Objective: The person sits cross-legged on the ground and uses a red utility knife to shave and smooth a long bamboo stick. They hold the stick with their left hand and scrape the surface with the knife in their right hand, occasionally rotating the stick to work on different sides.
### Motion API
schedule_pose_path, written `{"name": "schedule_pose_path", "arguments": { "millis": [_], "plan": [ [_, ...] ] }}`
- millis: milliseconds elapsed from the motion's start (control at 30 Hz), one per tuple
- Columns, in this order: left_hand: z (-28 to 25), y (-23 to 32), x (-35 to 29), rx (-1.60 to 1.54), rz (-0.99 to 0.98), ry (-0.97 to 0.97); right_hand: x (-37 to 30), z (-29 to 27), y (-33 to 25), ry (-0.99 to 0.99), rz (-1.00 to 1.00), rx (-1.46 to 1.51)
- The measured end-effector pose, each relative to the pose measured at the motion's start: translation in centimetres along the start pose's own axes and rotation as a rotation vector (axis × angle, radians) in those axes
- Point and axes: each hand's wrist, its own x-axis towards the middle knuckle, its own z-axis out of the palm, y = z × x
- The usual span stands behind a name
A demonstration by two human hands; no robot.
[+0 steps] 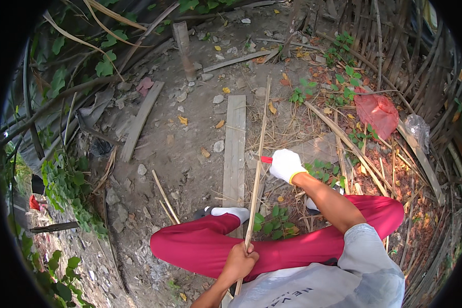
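Note:
My bare left hand (239, 262) is closed round the lower part of a long, thin wooden stick (263, 128). The stick slants up and away from my lap, over a grey plank on the ground. My right hand (285, 165), in a white glove with a yellow cuff, grips a red-handled tool (266, 159). Its front end meets the stick about midway along; it looks like a knife, but the blade barely shows. My legs in dark red trousers (200, 248) are bent and spread to both sides beneath the stick.
The grey plank (235, 123) lies lengthwise ahead of me, and another board (142, 120) lies to its left. Red netting (377, 114) and clear plastic (418, 132) lie at right by a stick fence (405, 61). Stones, dry leaves and vines surround the dirt.

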Motion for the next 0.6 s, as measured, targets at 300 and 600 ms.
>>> {"name": "schedule_pose_path", "arguments": {
  "millis": [300, 600],
  "plan": [
    [-0.9, -13.7, -9.4, -0.008, -0.035, 0.063, 8.7, -2.8, 17.7, 0.198, 0.426, -0.057],
    [-0.8, -2.0, -3.5, 0.032, 0.077, 0.363, -2.5, -3.7, 6.1, -0.059, -0.101, 0.725]
  ]
}}
